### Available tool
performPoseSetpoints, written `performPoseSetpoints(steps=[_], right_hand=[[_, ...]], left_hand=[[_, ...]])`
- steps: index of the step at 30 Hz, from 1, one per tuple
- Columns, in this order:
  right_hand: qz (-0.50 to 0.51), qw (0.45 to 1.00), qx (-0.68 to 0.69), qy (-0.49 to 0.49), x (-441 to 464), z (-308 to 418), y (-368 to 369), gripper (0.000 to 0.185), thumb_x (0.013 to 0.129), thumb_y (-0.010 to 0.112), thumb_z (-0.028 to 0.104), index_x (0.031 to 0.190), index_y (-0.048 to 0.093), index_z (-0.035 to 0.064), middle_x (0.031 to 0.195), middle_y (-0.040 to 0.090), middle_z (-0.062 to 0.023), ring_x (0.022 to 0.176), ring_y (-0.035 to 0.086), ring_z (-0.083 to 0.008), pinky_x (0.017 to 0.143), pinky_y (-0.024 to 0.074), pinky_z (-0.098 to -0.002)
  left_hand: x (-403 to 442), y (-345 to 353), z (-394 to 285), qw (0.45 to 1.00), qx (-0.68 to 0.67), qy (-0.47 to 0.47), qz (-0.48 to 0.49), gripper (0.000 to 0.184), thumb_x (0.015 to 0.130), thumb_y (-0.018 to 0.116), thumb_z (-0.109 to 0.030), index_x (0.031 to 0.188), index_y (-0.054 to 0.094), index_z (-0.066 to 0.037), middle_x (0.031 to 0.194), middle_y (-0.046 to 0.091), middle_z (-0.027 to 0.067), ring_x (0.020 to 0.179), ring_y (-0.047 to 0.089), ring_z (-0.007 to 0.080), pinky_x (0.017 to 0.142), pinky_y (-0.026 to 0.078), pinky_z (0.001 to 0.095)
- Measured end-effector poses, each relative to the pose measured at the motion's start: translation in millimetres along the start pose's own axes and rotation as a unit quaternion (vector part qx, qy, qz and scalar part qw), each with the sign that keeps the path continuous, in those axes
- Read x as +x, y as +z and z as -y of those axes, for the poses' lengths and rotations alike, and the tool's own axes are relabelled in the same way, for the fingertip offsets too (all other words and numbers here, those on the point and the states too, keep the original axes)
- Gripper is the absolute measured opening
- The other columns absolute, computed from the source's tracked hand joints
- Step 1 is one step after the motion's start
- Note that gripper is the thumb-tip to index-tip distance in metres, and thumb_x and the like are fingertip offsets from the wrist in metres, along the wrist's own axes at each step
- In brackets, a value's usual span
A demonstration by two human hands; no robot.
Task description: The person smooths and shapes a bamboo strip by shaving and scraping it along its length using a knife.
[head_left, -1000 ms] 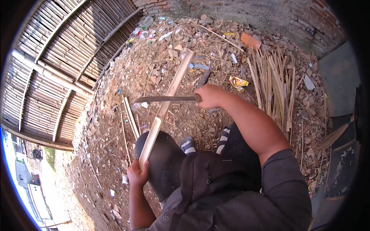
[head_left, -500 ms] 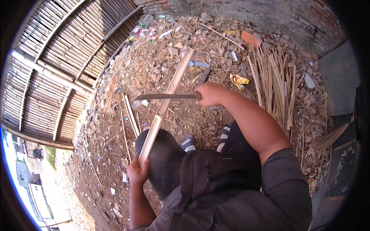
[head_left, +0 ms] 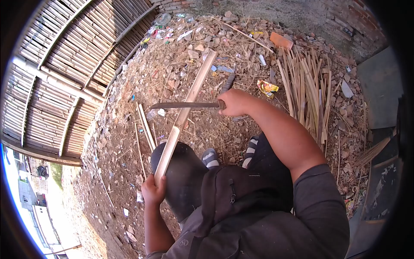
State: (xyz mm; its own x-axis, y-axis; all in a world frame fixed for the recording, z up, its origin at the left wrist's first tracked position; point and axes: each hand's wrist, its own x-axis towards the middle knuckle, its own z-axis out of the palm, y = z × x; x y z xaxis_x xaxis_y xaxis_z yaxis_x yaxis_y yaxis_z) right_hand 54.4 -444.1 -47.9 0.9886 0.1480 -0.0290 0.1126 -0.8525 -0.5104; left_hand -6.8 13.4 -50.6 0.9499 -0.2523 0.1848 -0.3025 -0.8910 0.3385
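Observation:
My left hand (head_left: 153,190) is closed around the near end of a split bamboo piece (head_left: 189,101), which slants up and away past my knee. A node crosses the piece about midway. My right hand (head_left: 235,102) grips a machete (head_left: 189,105) by its handle. The dark blade points left and lies across the bamboo just beyond the node; whether it bites into it I cannot tell. A dark ridged object (head_left: 228,82) shows just past my right hand.
A pile of split bamboo strips (head_left: 306,90) lies on the right. More strips (head_left: 147,125) lie left of my knee. Rubble and litter, with a yellow wrapper (head_left: 268,88) and an orange tile piece (head_left: 281,41), cover the ground. A bamboo fence (head_left: 69,73) stands left, a brick wall (head_left: 284,17) behind.
The machete blade has shifted slightly away from me along the bamboo, with my right hand. The bamboo's far end has moved a little up and forward.

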Motion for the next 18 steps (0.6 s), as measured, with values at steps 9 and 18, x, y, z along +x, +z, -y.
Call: performPoseSetpoints(steps=[9, 18], right_hand=[[0.031, 0.999, 0.0, 0.042, -11, 12, -30, 0.033, 0.08, 0.074, 0.031, 0.103, 0.071, 0.0063, 0.095, 0.072, -0.0184, 0.095, 0.07, -0.036, 0.084, 0.0556, -0.0482], [0.046, 0.996, -0.05, 0.06, -16, 29, -29, 0.031, 0.079, 0.071, 0.027, 0.104, 0.072, 0.0086, 0.096, 0.071, -0.0172, 0.098, 0.07, -0.0352, 0.083, 0.0566, -0.047]], left_hand=[[0, 3, 2, 1.0, -0.006, -0.009, 0.006, 0.05, 0.09, 0.073, -0.042, 0.071, 0.048, -0.003, 0.06, 0.055, 0.0207, 0.058, 0.059, 0.0417, 0.055, 0.044, 0.0496], [1, 3, 5, 1.0, -0.002, 0.008, 0.006, 0.049, 0.089, 0.074, -0.04, 0.071, 0.048, -0.003, 0.059, 0.055, 0.0206, 0.056, 0.059, 0.0418, 0.054, 0.044, 0.0498]])
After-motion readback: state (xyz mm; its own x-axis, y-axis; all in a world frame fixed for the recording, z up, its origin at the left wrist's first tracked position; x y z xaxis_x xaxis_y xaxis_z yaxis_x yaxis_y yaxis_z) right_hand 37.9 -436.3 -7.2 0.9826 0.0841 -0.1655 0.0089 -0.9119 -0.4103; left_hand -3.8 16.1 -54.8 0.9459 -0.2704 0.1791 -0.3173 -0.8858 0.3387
